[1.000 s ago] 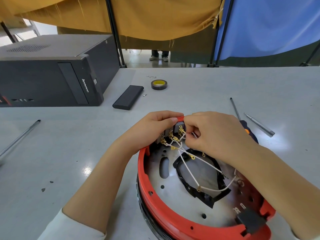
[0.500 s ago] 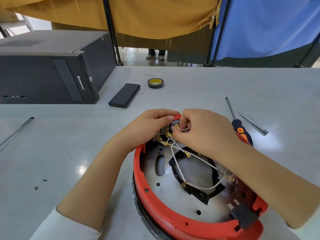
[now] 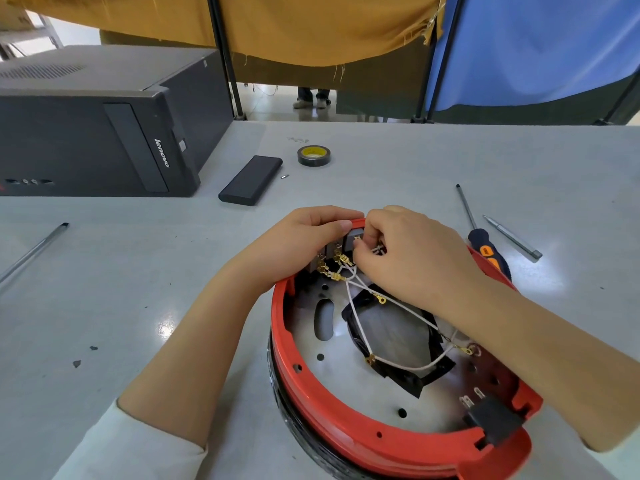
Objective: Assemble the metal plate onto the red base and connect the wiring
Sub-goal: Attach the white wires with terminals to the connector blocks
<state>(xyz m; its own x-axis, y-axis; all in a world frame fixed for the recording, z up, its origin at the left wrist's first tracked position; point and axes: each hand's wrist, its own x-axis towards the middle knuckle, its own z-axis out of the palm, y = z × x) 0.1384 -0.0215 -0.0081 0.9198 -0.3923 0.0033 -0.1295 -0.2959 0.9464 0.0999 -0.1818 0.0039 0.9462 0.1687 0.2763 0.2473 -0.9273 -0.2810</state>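
Between right fingers [image 3: 363,245]: white wire [image 3: 356,306]

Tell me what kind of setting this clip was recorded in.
Probably a makeshift workshop or recording bench: a grey worktable carrying a screwdriver, an electrical tape roll and a Lenovo desktop computer, screened by hanging cloth partitions.

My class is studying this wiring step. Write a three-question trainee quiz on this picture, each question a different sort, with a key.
1. True or false: the metal plate lies inside the red base.
2. What is the right hand pinching? A) tape roll B) wire end at the switch block C) screwdriver
3. Fill in: the tape roll lies beside the black ____.

Key: 1 true. 2 B; the left hand steadies the switch block, and the screwdriver lies on the table. 3 case.
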